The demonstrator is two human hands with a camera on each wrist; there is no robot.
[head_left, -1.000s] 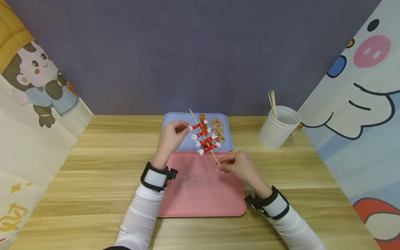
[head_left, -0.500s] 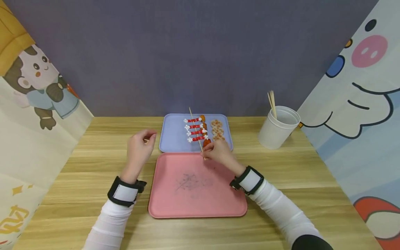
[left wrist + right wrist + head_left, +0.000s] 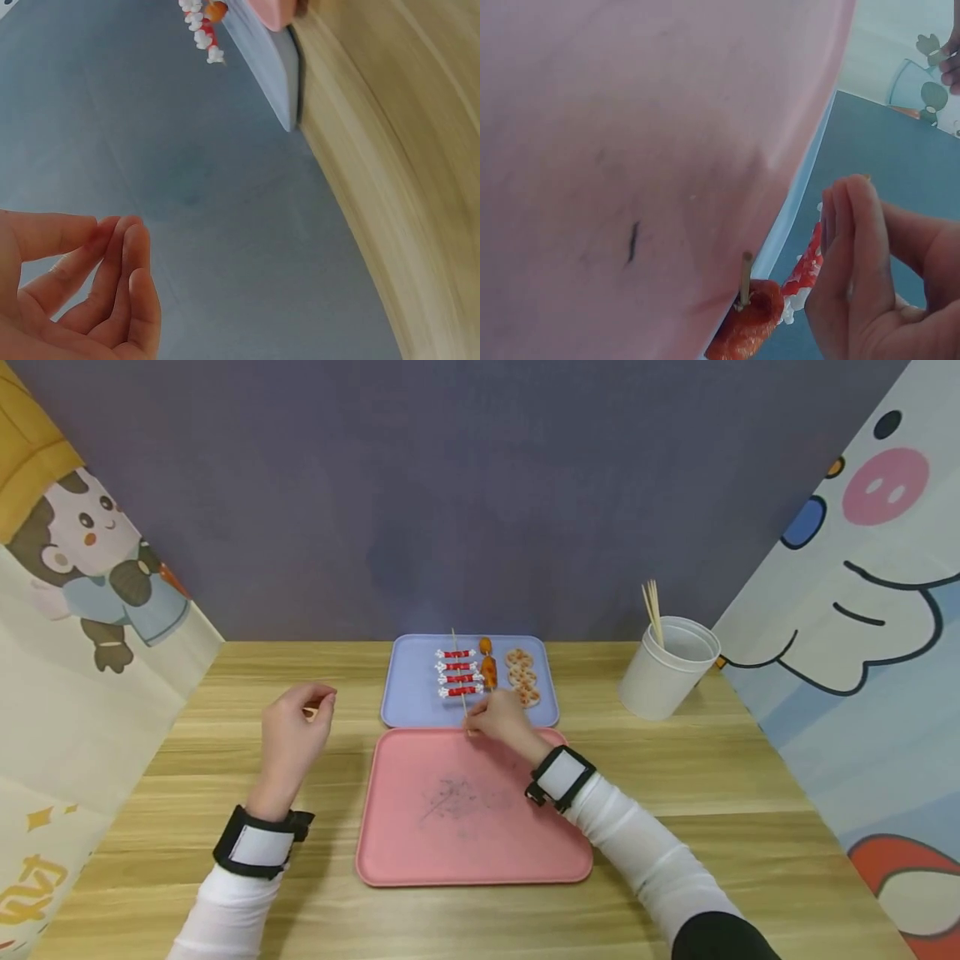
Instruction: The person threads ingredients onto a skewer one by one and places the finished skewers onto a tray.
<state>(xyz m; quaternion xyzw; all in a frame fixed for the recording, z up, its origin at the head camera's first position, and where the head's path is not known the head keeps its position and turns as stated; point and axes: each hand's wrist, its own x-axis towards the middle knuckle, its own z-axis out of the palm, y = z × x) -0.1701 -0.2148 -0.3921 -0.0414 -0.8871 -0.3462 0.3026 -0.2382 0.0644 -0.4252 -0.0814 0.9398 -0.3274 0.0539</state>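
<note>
My right hand [image 3: 504, 720] pinches the near end of a skewer [image 3: 460, 679] that carries several red pieces with white frilled ends. The pieces are over the left part of a blue tray [image 3: 408, 693]; whether they touch it I cannot tell. In the right wrist view, thumb and fingertips [image 3: 861, 195] meet, with a tiny stick tip above them. Beside it on the tray lies a skewer of orange-brown pieces [image 3: 489, 670], then one of lotus root slices [image 3: 519, 677]. My left hand [image 3: 296, 731] hovers left of the trays, holding nothing, fingers loosely curled and thumb at the fingertips.
A pink tray [image 3: 465, 843] with dark marks lies in front of the blue one. To the right stands a white bucket [image 3: 660, 681] with several bamboo sticks [image 3: 653, 610]. A dark wall [image 3: 480, 510] rises behind the wooden table [image 3: 742, 827].
My left hand has let go of a red piece and moved left, away from the trays. My right hand has carried the skewer leftward onto or over the blue tray and turned it straighter.
</note>
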